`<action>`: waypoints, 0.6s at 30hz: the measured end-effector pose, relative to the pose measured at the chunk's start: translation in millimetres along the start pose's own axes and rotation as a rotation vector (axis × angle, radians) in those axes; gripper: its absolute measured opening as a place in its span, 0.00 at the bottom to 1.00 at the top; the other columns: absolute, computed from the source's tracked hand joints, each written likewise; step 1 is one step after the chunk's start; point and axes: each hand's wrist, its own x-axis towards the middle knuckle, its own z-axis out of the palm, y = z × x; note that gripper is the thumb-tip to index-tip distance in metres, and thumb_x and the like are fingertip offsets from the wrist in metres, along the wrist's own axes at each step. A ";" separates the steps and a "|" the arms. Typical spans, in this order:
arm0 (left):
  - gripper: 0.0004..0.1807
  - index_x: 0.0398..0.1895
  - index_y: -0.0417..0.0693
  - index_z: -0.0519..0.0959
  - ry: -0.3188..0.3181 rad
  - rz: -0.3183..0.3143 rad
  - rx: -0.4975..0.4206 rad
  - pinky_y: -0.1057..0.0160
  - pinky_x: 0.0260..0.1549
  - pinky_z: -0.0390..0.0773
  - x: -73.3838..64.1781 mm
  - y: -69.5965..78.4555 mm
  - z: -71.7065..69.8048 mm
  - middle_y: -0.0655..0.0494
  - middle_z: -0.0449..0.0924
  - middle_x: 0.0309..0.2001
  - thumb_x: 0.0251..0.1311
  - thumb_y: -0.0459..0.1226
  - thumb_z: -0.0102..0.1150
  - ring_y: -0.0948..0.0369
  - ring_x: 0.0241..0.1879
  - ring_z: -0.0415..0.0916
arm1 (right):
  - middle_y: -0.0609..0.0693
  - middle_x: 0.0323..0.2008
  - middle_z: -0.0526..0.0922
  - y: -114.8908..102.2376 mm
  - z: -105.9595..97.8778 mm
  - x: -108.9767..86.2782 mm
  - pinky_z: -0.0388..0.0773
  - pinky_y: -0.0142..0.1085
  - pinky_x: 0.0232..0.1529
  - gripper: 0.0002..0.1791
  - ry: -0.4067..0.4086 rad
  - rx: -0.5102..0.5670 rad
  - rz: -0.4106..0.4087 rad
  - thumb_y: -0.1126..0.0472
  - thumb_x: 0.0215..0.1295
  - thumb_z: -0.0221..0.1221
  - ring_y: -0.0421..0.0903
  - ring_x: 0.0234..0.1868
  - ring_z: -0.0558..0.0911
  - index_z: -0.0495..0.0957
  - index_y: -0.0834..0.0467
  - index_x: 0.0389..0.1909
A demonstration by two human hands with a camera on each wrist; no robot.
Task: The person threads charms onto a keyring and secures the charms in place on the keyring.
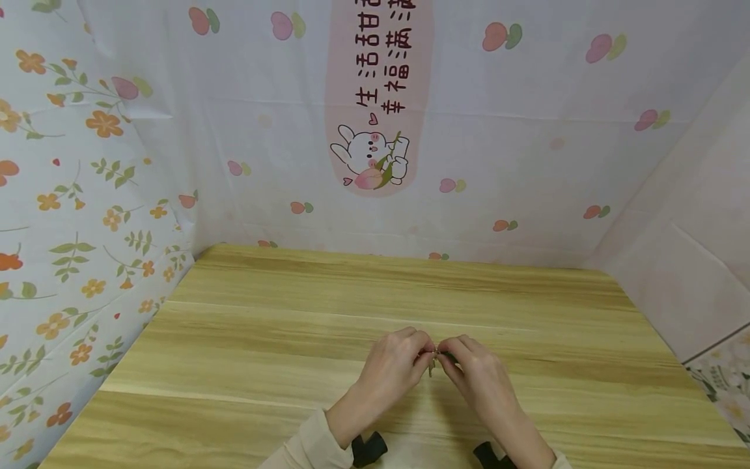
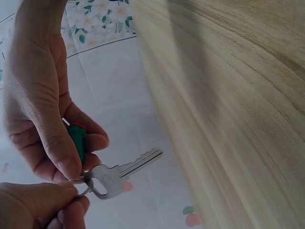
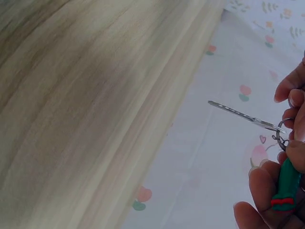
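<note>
Head view, starting closest in: 2 pale sleeves (image 1: 313,443) are covering the person's forearms, and 2 dark pieces (image 1: 369,449) are showing just beside the wrists; what they are, I cannot tell. Beyond them the left hand (image 1: 394,359) and right hand (image 1: 485,379) are meeting above the tabletop (image 1: 281,378), roughly midway between its left and right edges and well apart from its far edge. Fingertips of the left hand are pinching a metal key ring (image 2: 86,192). Curled fingers of the right hand are gripping a green fob (image 3: 288,181) with a red band near its end, and a short chain (image 3: 284,142) is joining fob and ring. From the ring 1 silver key (image 2: 114,177) is hanging between the hands, its toothed blade pointing down toward the tabletop and not touching it.

Past the tabletop's far edge a white cloth (image 1: 258,124) is rising, bearing pink fruit shapes, a rabbit (image 1: 372,156) and 2 columns of dark characters. Along the left edge another cloth (image 1: 70,215) is showing orange flowers and green leaves; beyond the right edge a pale sheet (image 1: 662,260) is standing.
</note>
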 end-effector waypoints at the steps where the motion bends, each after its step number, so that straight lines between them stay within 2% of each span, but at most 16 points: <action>1: 0.04 0.24 0.50 0.81 0.005 -0.001 -0.006 0.83 0.18 0.61 -0.1 -0.3 0.3 0.61 0.78 0.23 0.54 0.34 0.66 0.75 0.20 0.67 | 0.46 0.24 0.81 0.3 0.0 -0.1 0.70 0.20 0.21 0.14 -0.005 0.011 0.020 0.72 0.39 0.72 0.36 0.22 0.77 0.79 0.57 0.26; 5: 0.04 0.25 0.49 0.81 0.043 0.005 -0.051 0.83 0.19 0.61 -0.4 -1.2 1.3 0.61 0.79 0.24 0.53 0.34 0.67 0.75 0.20 0.67 | 0.46 0.25 0.81 1.5 -1.2 -0.7 0.70 0.20 0.20 0.12 -0.015 0.043 0.086 0.71 0.43 0.71 0.34 0.21 0.76 0.78 0.56 0.27; 7: 0.04 0.25 0.49 0.81 0.058 0.007 -0.068 0.83 0.19 0.62 -0.5 -1.4 1.5 0.61 0.79 0.24 0.52 0.34 0.67 0.74 0.20 0.68 | 0.46 0.25 0.81 1.9 -1.8 -0.9 0.70 0.20 0.20 0.13 -0.013 0.040 0.087 0.72 0.42 0.71 0.34 0.21 0.76 0.78 0.56 0.26; 11: 0.04 0.25 0.50 0.81 0.027 -0.005 -0.027 0.83 0.19 0.62 -0.5 -0.5 0.8 0.62 0.79 0.24 0.52 0.35 0.68 0.74 0.21 0.68 | 0.46 0.24 0.80 2.1 -1.9 -0.8 0.71 0.22 0.20 0.14 -0.004 -0.017 0.005 0.74 0.42 0.70 0.37 0.21 0.77 0.77 0.57 0.26; 14: 0.04 0.25 0.52 0.81 -0.023 -0.024 0.031 0.81 0.18 0.60 0.2 1.2 -0.8 0.63 0.77 0.23 0.52 0.36 0.67 0.74 0.20 0.66 | 0.46 0.24 0.79 1.7 -1.1 -0.4 0.72 0.26 0.21 0.04 0.006 -0.070 -0.073 0.66 0.58 0.63 0.40 0.22 0.76 0.77 0.57 0.26; 16: 0.05 0.24 0.52 0.80 -0.042 -0.033 0.045 0.80 0.18 0.60 0.7 1.9 -1.7 0.64 0.75 0.22 0.52 0.36 0.67 0.74 0.19 0.65 | 0.46 0.25 0.79 1.4 -0.3 -0.2 0.73 0.27 0.21 0.04 0.011 -0.086 -0.097 0.65 0.58 0.63 0.41 0.23 0.77 0.78 0.57 0.27; 18: 0.05 0.23 0.52 0.80 -0.043 -0.038 0.043 0.80 0.17 0.60 0.6 2.0 -2.2 0.64 0.76 0.21 0.52 0.37 0.67 0.74 0.19 0.65 | 0.46 0.25 0.79 0.7 0.0 -0.1 0.72 0.26 0.21 0.04 0.005 -0.075 -0.080 0.64 0.56 0.65 0.40 0.24 0.77 0.78 0.57 0.27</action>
